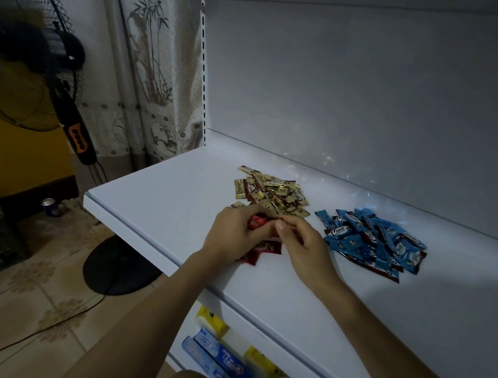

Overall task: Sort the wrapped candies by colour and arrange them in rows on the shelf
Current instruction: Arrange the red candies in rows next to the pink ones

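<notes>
Nearby, gold pile (272, 195), blue pile (371, 243), left hand (232, 235), right hand (304, 247), fingers (280, 225) pinching red candies (264, 248)

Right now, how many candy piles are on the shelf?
3: gold pile at the back, blue pile at right, red pile under left hand and right hand, partly hidden.

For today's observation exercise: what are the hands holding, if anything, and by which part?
A red candy: left hand grips its left end, right hand apparently pinches its right end.
</notes>
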The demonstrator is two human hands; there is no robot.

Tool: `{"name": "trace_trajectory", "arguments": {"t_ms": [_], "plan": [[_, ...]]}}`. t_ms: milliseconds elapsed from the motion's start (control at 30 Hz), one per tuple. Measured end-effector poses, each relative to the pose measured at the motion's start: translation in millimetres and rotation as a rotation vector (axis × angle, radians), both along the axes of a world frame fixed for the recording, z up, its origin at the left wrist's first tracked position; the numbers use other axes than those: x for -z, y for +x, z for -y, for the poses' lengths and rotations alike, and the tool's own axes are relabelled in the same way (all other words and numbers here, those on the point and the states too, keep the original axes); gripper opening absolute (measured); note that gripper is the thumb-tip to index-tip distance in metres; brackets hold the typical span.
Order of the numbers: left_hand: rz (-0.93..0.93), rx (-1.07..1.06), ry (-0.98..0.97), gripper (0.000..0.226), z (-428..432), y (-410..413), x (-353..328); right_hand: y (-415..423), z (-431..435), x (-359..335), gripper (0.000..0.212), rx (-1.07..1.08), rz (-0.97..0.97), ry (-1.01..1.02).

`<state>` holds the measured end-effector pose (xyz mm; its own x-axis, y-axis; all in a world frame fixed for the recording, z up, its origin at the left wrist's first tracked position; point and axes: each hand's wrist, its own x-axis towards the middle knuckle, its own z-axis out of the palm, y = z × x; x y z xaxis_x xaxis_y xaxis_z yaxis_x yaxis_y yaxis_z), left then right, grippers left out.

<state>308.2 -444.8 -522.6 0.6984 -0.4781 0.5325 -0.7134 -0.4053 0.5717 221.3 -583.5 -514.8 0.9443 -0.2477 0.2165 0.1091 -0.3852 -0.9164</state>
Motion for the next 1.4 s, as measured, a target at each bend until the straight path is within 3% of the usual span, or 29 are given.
{"name": "trace_trajectory", "arguments": {"t_ms": [100,233,300,367,467,533,667,733,800,900,967,1200,1400], "plan": [[-0.226,-0.058,-0.241,0.027,-4,1,-4,-3,-7,-3,0.047,-0.064,-0.097,-0.116],[-0.34,-0.077,-0.38,0.023,-4,1,-9,-3,-18,-2,0.104,-0.08,-0.15,-0.459],[-0.381,-0.063,-0.441,0.024,-5,4,-9,-2,-22,0,0.113,-0.071,-0.17,-0.53],[-0.427,-0.081,-0.51,0.026,-7,6,-11,0,-22,4,0.097,-0.054,-0.153,-0.619],[-0.503,-0.123,-0.631,0.029,-7,6,-19,3,-20,8,0.049,-0.044,-0.02,-0.689],[-0.512,-0.127,-0.669,0.026,-6,1,-28,2,-20,7,0.037,-0.045,0.01,-0.678],[-0.537,-0.096,-0.692,0.028,2,-15,-47,-8,-15,5,0.048,-0.013,0.011,-0.633],[-0.604,-0.052,-0.726,0.03,15,-30,-52,-19,-7,1,0.04,0.058,0.084,-0.552],[-0.698,0.004,-0.748,0.026,33,-48,-51,-39,7,-9,0.021,0.144,0.16,-0.358],[-0.762,0.096,-0.677,0.023,69,-81,-41,-76,30,-29,0.014,0.218,0.208,0.06],[-0.775,0.168,-0.615,0.023,96,-104,-37,-97,51,-37,0.011,0.293,0.234,0.185],[-0.691,0.379,-0.433,0.025,171,-161,-27,-166,118,-26,0.014,0.548,0.226,0.25],[-0.554,0.27,-0.439,0.013,201,-170,-14,-202,176,-9,0.015,0.843,0.087,0.166]]}}
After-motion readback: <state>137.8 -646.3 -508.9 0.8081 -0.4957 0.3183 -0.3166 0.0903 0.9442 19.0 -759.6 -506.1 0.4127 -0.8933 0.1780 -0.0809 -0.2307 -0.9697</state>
